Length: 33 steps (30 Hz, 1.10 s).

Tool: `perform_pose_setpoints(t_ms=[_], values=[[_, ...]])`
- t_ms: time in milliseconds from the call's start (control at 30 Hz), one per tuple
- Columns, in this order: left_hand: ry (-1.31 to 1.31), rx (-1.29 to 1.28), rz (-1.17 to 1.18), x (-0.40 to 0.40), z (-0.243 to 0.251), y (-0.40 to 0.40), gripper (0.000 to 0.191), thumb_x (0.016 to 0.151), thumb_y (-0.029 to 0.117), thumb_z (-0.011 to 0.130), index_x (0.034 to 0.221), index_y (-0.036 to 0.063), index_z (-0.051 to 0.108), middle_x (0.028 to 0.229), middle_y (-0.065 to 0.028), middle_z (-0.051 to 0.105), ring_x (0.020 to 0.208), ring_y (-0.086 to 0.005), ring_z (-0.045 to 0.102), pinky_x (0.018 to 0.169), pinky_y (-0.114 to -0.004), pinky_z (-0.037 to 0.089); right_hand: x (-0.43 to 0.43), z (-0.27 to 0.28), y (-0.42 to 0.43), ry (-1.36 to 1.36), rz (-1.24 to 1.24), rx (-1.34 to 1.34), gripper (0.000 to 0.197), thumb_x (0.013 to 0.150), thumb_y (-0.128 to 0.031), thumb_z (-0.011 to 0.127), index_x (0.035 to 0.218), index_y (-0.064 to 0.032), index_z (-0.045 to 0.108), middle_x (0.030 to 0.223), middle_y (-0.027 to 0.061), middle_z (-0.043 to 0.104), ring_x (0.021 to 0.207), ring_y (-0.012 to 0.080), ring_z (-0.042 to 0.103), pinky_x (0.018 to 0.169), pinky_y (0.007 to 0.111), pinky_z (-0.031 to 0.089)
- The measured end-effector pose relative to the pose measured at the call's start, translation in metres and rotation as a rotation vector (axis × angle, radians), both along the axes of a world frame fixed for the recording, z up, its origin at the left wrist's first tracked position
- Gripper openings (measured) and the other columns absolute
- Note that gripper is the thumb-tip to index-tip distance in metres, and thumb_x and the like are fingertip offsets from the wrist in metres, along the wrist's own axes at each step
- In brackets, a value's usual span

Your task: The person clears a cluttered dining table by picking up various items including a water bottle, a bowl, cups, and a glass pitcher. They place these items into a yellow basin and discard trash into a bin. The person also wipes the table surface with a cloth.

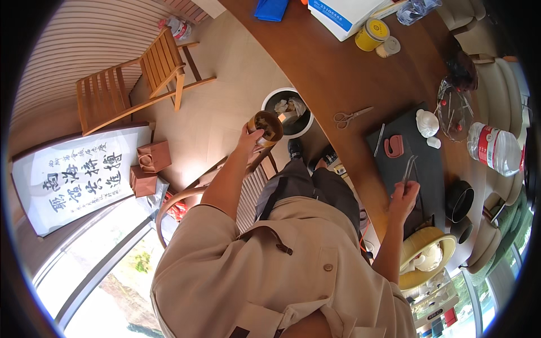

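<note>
My left hand (252,141) holds a round brown container (265,128), tilted, with dark scraps inside. Just beyond it on the floor is a white-rimmed bin (312,120) with crumpled paper. In my right hand (404,196) are metal tweezers (409,167), their tips above a black mat (386,169) on the wooden table. A pink object (394,146), a thin metal stick (379,140), a white shell-shaped piece (427,123) and a small white piece (433,142) lie on or by the mat. Pink-handled scissors (342,120) rest left of it.
The curved table (321,72) also bears a yellow tin (372,34), a white-and-blue box (338,17), a large water bottle (492,148), dark bowls (459,201) and a yellow basin (408,274). A wooden folding chair (127,95) and framed calligraphy (80,177) stand at left.
</note>
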State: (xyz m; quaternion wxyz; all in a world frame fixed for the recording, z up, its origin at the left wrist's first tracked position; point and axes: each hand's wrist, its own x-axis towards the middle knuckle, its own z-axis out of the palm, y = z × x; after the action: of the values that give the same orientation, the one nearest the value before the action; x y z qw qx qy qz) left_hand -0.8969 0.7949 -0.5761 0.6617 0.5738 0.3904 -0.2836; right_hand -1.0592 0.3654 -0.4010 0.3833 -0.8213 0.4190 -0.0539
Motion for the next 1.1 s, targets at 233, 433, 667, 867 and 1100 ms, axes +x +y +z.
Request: perform_pose_setpoints(t_ms=[233, 433, 667, 867, 1100], values=[[-0.101, -0.014, -0.087, -0.002, -0.013, 0.014, 0.078, 0.076, 0.003, 0.069, 0.141, 0.0158, 0.027, 0.123, -0.0101, 0.05, 0.107, -0.0239, 0.056, 0.087, -0.041, 0.051, 0.092, -0.037, 0.151, 0.065, 1.065, 0.066, 0.036, 0.087, -0.011, 0.057, 0.122, -0.0067, 0.051, 0.096, 0.0155, 0.055, 0.079, 0.0288, 0.061, 0.066, 0.038, 0.051], [-0.14, 0.013, -0.086, 0.005, -0.013, 0.022, 0.091, 0.068, 0.003, 0.074, 0.143, 0.0072, 0.023, 0.124, -0.013, 0.049, 0.109, -0.0233, 0.054, 0.088, -0.036, 0.049, 0.133, -0.17, 0.241, 0.307, 1.184, -0.213, 0.036, 0.085, -0.011, 0.056, 0.12, -0.0026, 0.051, 0.104, 0.0156, 0.051, 0.086, 0.0313, 0.062, 0.071, 0.036, 0.055], [-0.133, 0.036, -0.096, 0.008, -0.064, 0.039, 0.09, 0.068, 0.004, 0.075, 0.143, 0.0066, 0.025, 0.126, -0.0127, 0.049, 0.112, -0.0231, 0.052, 0.096, -0.033, 0.043, 0.151, -0.234, 0.277, 0.455, 1.171, -0.11, 0.014, 0.083, -0.008, 0.054, 0.096, -0.0045, 0.059, 0.102, 0.0153, 0.052, 0.086, 0.0323, 0.062, 0.073, 0.04, 0.053], [-0.107, 0.127, -0.156, 0.015, -0.111, 0.038, 0.095, 0.065, 0.014, 0.079, 0.143, 0.0082, 0.025, 0.126, -0.0161, 0.047, 0.113, -0.0261, 0.051, 0.095, -0.036, 0.043, 0.158, -0.27, 0.274, 0.409, 1.118, -0.104, 0.012, 0.081, -0.006, 0.055, 0.092, -0.0056, 0.059, 0.099, 0.0142, 0.053, 0.086, 0.0339, 0.061, 0.072, 0.043, 0.052], [0.011, 0.821, -0.646, 0.039, -0.142, 0.009, 0.102, 0.059, 0.033, 0.079, 0.144, 0.0223, 0.024, 0.12, -0.0181, 0.042, 0.111, -0.0355, 0.051, 0.092, -0.043, 0.045, 0.177, -0.323, 0.256, 0.489, 0.973, -0.198, 0.007, 0.081, -0.006, 0.058, 0.088, -0.0048, 0.057, 0.102, 0.014, 0.052, 0.086, 0.0358, 0.06, 0.07, 0.045, 0.053]])
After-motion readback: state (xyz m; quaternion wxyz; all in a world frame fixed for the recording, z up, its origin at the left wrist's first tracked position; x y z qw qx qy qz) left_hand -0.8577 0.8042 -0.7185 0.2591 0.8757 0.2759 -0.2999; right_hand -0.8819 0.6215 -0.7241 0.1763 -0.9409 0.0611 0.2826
